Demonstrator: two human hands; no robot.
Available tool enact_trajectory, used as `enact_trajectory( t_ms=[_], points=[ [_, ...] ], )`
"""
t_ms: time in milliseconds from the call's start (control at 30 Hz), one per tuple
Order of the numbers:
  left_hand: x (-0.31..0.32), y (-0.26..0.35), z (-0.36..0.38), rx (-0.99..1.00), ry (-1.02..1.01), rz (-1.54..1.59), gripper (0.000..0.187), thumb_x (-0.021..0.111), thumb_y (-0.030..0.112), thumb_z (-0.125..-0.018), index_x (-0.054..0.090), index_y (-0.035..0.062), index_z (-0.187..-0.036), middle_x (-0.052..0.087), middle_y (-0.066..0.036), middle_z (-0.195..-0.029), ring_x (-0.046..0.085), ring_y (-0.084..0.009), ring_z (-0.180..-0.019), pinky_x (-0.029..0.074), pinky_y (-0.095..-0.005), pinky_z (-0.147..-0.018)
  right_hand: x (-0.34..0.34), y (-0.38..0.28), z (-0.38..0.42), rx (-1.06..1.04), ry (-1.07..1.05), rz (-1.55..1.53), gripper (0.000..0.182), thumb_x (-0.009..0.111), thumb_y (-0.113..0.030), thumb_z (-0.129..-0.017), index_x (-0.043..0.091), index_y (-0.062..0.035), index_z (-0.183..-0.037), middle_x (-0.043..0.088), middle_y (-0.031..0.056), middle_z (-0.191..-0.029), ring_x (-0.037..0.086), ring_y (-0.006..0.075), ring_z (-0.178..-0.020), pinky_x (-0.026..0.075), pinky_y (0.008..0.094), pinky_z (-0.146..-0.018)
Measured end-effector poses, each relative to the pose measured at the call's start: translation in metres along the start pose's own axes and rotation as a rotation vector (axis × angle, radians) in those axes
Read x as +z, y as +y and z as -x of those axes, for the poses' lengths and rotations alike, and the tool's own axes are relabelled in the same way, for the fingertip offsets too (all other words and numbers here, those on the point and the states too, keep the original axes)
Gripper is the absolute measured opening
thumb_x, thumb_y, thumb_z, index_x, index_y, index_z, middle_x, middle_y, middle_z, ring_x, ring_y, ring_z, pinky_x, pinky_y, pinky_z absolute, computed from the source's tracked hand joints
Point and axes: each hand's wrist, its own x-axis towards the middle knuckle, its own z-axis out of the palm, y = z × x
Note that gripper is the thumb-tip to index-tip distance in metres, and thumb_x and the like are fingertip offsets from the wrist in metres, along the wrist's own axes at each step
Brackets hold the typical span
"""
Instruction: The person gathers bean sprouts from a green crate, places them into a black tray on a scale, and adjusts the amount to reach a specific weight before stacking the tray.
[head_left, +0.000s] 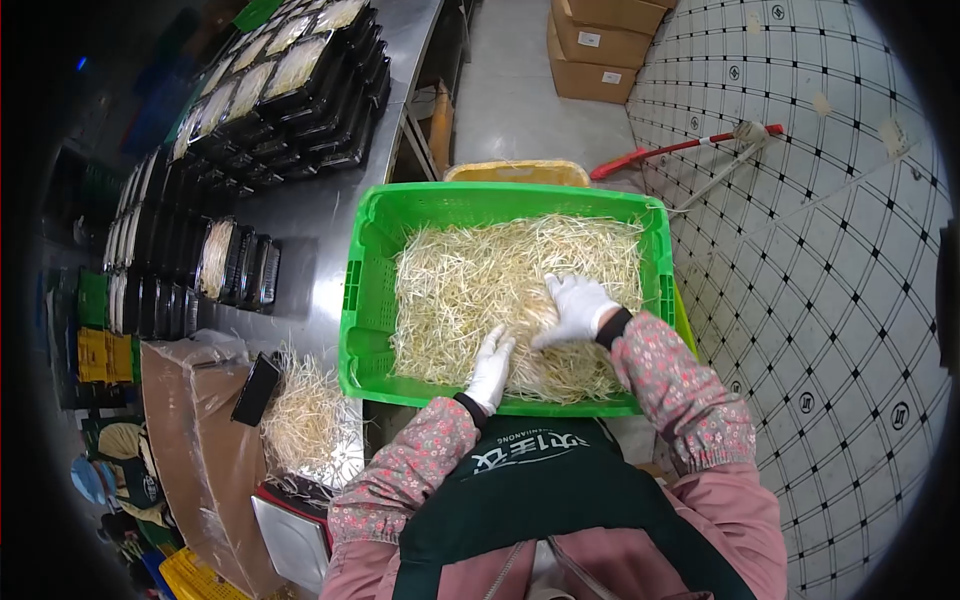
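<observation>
From the head camera, reading the basket's middle as the clock's centre, I see the pale sprouts (455, 280) lying inside the green basket (480, 207), spread nearly wall to wall in front of the worker. The left hand (490, 370), gloved in white, sits near six o'clock, fingers straight and close together, dipped against the strands. The right hand (578, 308) lies toward three o'clock, fingers spread over the sprouts. Neither looks clenched on anything, though I can't tell whether a few strands are caught under the palms.

To my mind this is loosening or gathering work, and it calls for a light touch. I'd slide the fingertips beneath the tangle and lift from below, since raking or pressing would likely snap such thin stems. Bringing both hands together evenly should tease a clump free without dragging its neighbours along. I'd also stay clear of the near rim at six o'clock, where strands could spill. Out at eight o'clock, a loose pile (305, 420) lies on the tabletop (322, 285), a tipped black tray (257, 388) just beside it.
</observation>
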Motion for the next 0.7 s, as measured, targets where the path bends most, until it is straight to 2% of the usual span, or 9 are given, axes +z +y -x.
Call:
enact_trajectory(
  t_ms=[67, 167, 267, 400, 467, 533, 600, 667, 700],
  points=[
    [-0.003, 0.006, 0.010, -0.048, -0.035, 0.029, 0.056, 0.056, 0.017, -0.097, 0.036, -0.0024, -0.145, 0.044, -0.016, -0.146, 0.040, -0.0227, -0.134, 0.030, -0.0316, -0.112, 0.014, -0.023, 0.027, -0.031, 0.049, 0.070, 0.130, 0.077, -0.073, -0.053, 0.029, 0.0066, -0.144, 0.045, 0.0303, -0.137, 0.044, 0.0438, -0.128, 0.034, 0.0548, -0.106],
    [-0.002, 0.006, 0.017, -0.044, -0.048, 0.001, 0.058, 0.057, 0.019, -0.096, 0.035, -0.0003, -0.146, 0.042, -0.014, -0.148, 0.040, -0.0219, -0.135, 0.030, -0.0342, -0.112, 0.028, -0.056, 0.047, 0.032, 0.058, 0.269, 0.135, 0.082, -0.067, -0.051, 0.017, -0.0027, -0.151, 0.030, 0.0320, -0.149, 0.030, 0.0486, -0.138, 0.026, 0.0645, -0.108],
    [-0.006, 0.029, 0.031, -0.091, -0.031, 0.080, 0.059, 0.058, 0.022, -0.096, 0.036, 0.0028, -0.147, 0.040, -0.013, -0.150, 0.040, -0.0215, -0.135, 0.032, -0.0375, -0.110, 0.054, -0.057, 0.031, 0.090, 0.108, 0.325, 0.134, 0.083, -0.062, -0.053, 0.014, -0.0005, -0.151, 0.031, 0.0338, -0.147, 0.029, 0.0490, -0.138, 0.022, 0.0675, -0.108],
    [-0.066, 0.062, 0.048, 0.173, 0.001, -0.004, 0.057, 0.061, 0.027, -0.093, 0.043, 0.0045, -0.143, 0.047, -0.012, -0.144, 0.049, -0.0217, -0.127, 0.044, -0.0382, -0.100, 0.024, -0.014, -0.003, 0.196, -0.035, -0.041, 0.129, 0.086, -0.048, -0.056, 0.013, -0.0001, -0.151, 0.038, 0.0319, -0.143, 0.037, 0.0423, -0.136, 0.031, 0.0531, -0.111],
    [-0.126, 0.113, 0.076, 0.398, 0.387, 0.042, 0.053, 0.063, 0.025, -0.092, 0.048, 0.0035, -0.138, 0.050, -0.010, -0.139, 0.053, -0.0209, -0.121, 0.047, -0.0372, -0.098, 0.012, 0.006, -0.014, 0.252, 0.006, -0.122, 0.129, 0.087, -0.044, -0.054, 0.015, 0.0012, -0.151, 0.040, 0.0315, -0.142, 0.040, 0.0409, -0.134, 0.034, 0.0481, -0.109],
    [-0.198, 0.109, 0.086, 0.635, 0.699, -0.031, 0.049, 0.060, 0.018, -0.096, 0.047, -0.0029, -0.137, 0.051, -0.015, -0.137, 0.050, -0.0240, -0.124, 0.038, -0.0365, -0.107, 0.020, 0.024, -0.018, 0.254, 0.106, -0.033, 0.128, 0.089, -0.041, -0.053, 0.017, 0.0036, -0.149, 0.044, 0.0312, -0.139, 0.045, 0.0405, -0.129, 0.038, 0.0451, -0.107],
    [-0.257, 0.112, 0.107, 0.762, 1.008, 0.133, 0.053, 0.061, 0.016, -0.095, 0.042, -0.0053, -0.140, 0.046, -0.017, -0.141, 0.044, -0.0259, -0.129, 0.032, -0.0376, -0.112, 0.057, 0.045, -0.023, 0.060, 0.344, 0.087, 0.127, 0.090, -0.042, -0.051, 0.022, 0.0077, -0.147, 0.050, 0.0315, -0.133, 0.053, 0.0410, -0.120, 0.044, 0.0432, -0.101],
    [-0.333, 0.101, 0.123, 0.789, 1.418, -0.102, 0.058, 0.063, 0.020, -0.094, 0.040, -0.0060, -0.140, 0.042, -0.022, -0.143, 0.039, -0.0295, -0.134, 0.029, -0.0395, -0.114, 0.059, 0.044, -0.022, 0.048, 0.302, 0.001, 0.126, 0.091, -0.041, -0.049, 0.025, 0.0075, -0.145, 0.052, 0.0319, -0.129, 0.054, 0.0421, -0.118, 0.046, 0.0439, -0.098],
    [-0.369, 0.093, 0.134, 0.706, 1.634, -0.258, 0.062, 0.065, 0.024, -0.093, 0.040, -0.0076, -0.139, 0.042, -0.023, -0.144, 0.039, -0.0317, -0.134, 0.029, -0.0404, -0.113, 0.033, 0.009, -0.011, 0.197, 0.137, -0.058, 0.122, 0.090, -0.041, -0.050, 0.028, 0.0058, -0.145, 0.054, 0.0301, -0.126, 0.056, 0.0412, -0.114, 0.047, 0.0449, -0.096]
  ],
)
